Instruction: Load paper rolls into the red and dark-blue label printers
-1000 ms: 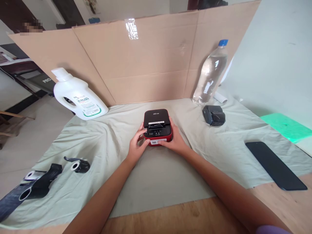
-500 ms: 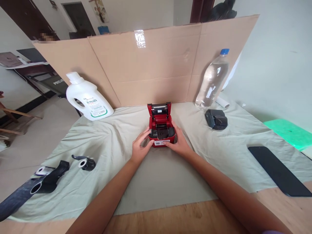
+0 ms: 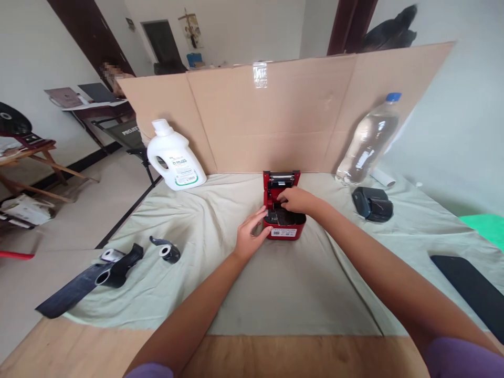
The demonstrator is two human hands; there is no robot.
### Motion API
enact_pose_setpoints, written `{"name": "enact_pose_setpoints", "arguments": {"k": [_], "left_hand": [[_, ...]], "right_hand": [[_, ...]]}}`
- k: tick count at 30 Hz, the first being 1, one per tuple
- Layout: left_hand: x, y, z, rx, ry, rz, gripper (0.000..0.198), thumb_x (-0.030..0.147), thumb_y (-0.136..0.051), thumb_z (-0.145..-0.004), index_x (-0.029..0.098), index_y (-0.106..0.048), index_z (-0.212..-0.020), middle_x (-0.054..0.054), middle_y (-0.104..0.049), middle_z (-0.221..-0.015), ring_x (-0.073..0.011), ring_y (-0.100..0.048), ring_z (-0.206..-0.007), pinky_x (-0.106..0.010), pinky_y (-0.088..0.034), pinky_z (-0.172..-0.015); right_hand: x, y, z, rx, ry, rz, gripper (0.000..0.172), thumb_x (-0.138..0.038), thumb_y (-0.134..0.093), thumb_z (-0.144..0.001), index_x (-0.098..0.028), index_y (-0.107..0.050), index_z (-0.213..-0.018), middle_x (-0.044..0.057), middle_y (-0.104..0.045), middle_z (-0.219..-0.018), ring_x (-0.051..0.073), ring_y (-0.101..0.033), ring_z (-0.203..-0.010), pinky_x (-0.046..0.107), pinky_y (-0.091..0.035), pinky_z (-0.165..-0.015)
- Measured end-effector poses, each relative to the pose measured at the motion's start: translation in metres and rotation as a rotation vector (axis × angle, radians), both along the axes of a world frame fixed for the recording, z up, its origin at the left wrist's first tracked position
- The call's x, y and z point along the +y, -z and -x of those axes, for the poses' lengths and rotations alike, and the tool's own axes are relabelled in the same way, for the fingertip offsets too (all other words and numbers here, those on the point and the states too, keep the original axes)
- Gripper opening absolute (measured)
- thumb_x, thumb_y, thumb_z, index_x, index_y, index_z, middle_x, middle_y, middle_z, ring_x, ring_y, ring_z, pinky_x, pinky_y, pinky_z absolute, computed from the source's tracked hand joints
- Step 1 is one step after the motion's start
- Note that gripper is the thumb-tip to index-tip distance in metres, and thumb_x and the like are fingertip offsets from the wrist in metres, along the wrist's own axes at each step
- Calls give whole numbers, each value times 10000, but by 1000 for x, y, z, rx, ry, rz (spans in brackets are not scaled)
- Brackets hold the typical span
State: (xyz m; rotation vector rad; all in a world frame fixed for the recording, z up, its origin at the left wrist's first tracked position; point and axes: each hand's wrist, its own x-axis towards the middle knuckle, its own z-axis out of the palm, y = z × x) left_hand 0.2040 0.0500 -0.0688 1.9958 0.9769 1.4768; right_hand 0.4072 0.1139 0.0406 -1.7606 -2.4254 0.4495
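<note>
On the surface covered in pale grey-green cloth (image 3: 295, 304), near the tan cardboard panel (image 3: 275, 131), a compact red-and-black box-shaped printer (image 3: 284, 232) stands with its lid (image 3: 281, 180) raised at the back; the left hand (image 3: 249, 232) grips its front left corner between thumb and fingers, presumably to steady it, while the right hand (image 3: 299, 201) reaches curled fingers into the uncovered compartment (image 3: 277, 193), though whether they pinch anything cannot be told from this view. Its labelled front faces the person, its hinge side points toward the cardboard, and the near-square body shows no clear long axis.
</note>
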Motion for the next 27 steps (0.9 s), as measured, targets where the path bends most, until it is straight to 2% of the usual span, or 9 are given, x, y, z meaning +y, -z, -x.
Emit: {"name": "enact_pose_setpoints", "arguments": {"k": [3, 6, 10, 13, 15, 19, 21, 23, 27], "left_hand": [[1, 0, 0, -8, 28, -12, 402, 339, -685, -875, 226, -661, -1260, -117, -620, -1381, -252, -619, -1243, -452, -557, -1008], [3, -1, 0, -12, 46, -17, 411, 354, -685, -875, 230, -658, -1266, -115, -614, -1389, -249, -613, -1253, -472, -512, -1070], [3, -5, 1, -18, 45, -21, 414, 387, -685, -873, 248, -663, -1262, -92, -620, -1384, -244, -618, -1247, -458, -482, -1109], [3, -6, 1, -22, 49, -30, 417, 406, -688, -872, 259, -663, -1261, -80, -626, -1378, -239, -620, -1245, -444, -486, -1106], [4, -6, 2, -33, 56, -48, 421, 418, -694, -869, 255, -665, -1256, -78, -625, -1380, -231, -621, -1244, -427, -488, -1105], [5, -6, 1, -44, 57, -55, 415, 429, -687, -877, 244, -672, -1248, -72, -642, -1359, -225, -627, -1237, -400, -490, -1105], [5, -6, 1, -40, 54, -49, 410, 422, -679, -885, 255, -666, -1259, -63, -643, -1359, -224, -624, -1241, -403, -487, -1112], [6, -6, 1, -36, 52, -61, 408, 399, -681, -887, 258, -659, -1269, -59, -632, -1374, -217, -614, -1256, -394, -476, -1128], [8, -3, 0, 50, 32, -20, 389, 352, -702, -867, 224, -681, -1234, -61, -669, -1320, -238, -612, -1263, -357, -482, -1120]], "right_hand": [[15, -2, 16, -141, 34, 128, 156, -138, -770, -652, -215, -768, -788, 96, -742, -820, 313, -670, -924, 376, -506, -782], [22, 1, 25, -164, 59, 100, 143, -118, -802, -599, -204, -726, -685, 103, -704, -736, 347, -651, -922, 422, -499, -779], [23, 0, 22, -119, 49, 49, 183, -108, -802, -621, -205, -649, -650, 71, -683, -712, 243, -631, -741, 380, -483, -698], [15, -4, 7, 96, 18, 43, 211, -171, -815, -643, -222, -610, -645, 44, -666, -678, 160, -571, -593, 335, -446, -576], [3, -9, -6, 293, 40, 64, 195, -310, -817, -673, -236, -637, -685, 43, -662, -674, 152, -575, -571, 332, -434, -530], [-26, -32, -11, 694, 176, 96, 418, -614, -816, -595, -287, -721, -839, 32, -631, -653, 135, -554, -507, 317, -368, -442], [-35, -45, 10, 824, 194, 64, 481, -639, -832, -566, -307, -716, -894, 10, -595, -608, 121, -521, -468, 305, -359, -425], [-35, -53, 50, 922, 175, 24, 488, -601, -847, -584, -294, -670, -920, 4, -606, -623, 131, -551, -484, 308, -405, -449], [-13, -39, 165, 861, 40, -93, 428, -481, -819, -656, -229, -553, -878, 38, -678, -828, 195, -653, -675, 355, -519, -577]]}}
